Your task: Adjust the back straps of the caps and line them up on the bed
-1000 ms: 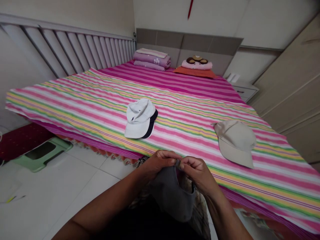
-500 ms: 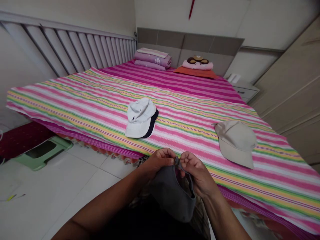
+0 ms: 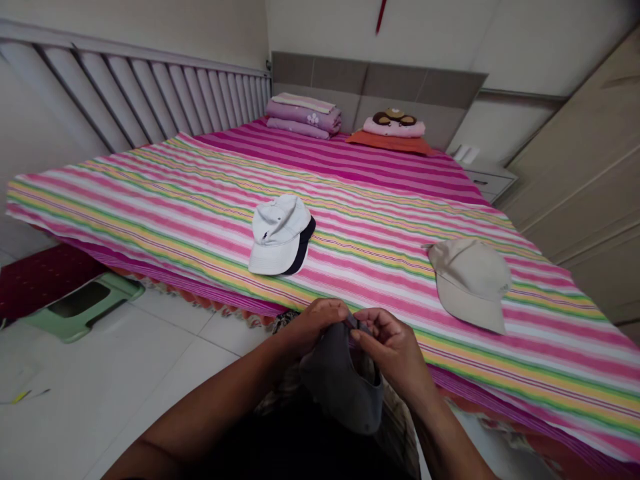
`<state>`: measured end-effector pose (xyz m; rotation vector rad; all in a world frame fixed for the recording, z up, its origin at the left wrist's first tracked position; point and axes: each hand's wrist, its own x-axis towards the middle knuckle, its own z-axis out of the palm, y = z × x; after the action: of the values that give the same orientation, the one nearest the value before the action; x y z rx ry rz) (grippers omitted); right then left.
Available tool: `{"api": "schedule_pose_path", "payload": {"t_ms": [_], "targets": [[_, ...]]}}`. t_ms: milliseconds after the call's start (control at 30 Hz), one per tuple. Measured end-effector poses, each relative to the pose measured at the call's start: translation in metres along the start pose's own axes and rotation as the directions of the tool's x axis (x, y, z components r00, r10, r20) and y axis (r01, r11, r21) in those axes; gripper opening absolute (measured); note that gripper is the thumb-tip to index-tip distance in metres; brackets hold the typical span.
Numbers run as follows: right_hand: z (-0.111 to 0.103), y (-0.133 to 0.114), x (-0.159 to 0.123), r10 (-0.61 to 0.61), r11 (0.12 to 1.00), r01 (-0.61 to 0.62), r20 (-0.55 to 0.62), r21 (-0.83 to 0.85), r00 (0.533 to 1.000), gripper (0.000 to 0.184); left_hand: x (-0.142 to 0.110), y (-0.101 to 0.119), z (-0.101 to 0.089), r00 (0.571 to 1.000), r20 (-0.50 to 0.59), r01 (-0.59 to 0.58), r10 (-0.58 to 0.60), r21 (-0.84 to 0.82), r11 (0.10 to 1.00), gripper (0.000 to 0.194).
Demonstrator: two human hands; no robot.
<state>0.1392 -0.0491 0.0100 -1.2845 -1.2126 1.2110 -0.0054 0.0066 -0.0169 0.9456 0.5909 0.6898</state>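
head view: looks down over a wide bed [image 3: 370, 167], with the person at its near edge.
striped cloth [image 3: 165, 213]: lies over the near part of the bed, its bands running crosswise in front of the person.
beige cap [image 3: 470, 273]: rests on the cloth, ahead and to the right, apart from both hands; the right hand is the nearer one.
white cap [image 3: 277, 233]: rests on the cloth, ahead and to the left, overlapping a dark cap [image 3: 303, 250] that shows along its right side; the left hand is the nearer one.
grey cap [image 3: 340, 390]: hangs beneath both hands, close to the person's body and short of the cloth; its longer way runs downward from the fingers, and its arched opening sits on the side toward the right hand. the brim cannot be made out.
left hand [image 3: 320, 323]: closed, thumb against bent fingers, gripping the cap's upper edge from the left.
right hand [image 3: 393, 340]: thumb and forefinger pinched together on the strap, the other fingers curled loosely.
strap [image 3: 353, 321]: at the top of the opening, reaching across between the two sets of fingertips, touched from both sides; whether its ends are joined, i cannot tell.
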Motion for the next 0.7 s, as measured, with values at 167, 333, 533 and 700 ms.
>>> {"api": "schedule_pose_path", "payload": {"t_ms": [167,333,533,700], "targets": [[-0.003,0.001,-0.003,-0.225,0.88,0.2,-0.008,-0.431,0.974,0.016,0.001,0.001,0.004,0.998,-0.067,0.005,0.002,0.102,0.995,0.026],[-0.006,-0.002,-0.005,-0.262,0.77,0.217,0.013,-0.599,0.965,0.008,0.003,0.003,0.0,1.0,-0.028,-0.005,0.005,0.012,1.0,0.012],[-0.008,-0.003,-0.003,-0.244,0.808,0.264,0.109,-0.527,0.964,0.016,0.003,0.009,-0.006,0.998,0.06,-0.007,0.008,-0.017,1.0,0.01],[-0.015,0.001,0.003,0.086,0.995,-0.075,0.176,-0.068,0.981,0.015,0.005,0.008,-0.006,0.994,0.108,-0.003,-0.007,0.093,0.996,0.012]]}}
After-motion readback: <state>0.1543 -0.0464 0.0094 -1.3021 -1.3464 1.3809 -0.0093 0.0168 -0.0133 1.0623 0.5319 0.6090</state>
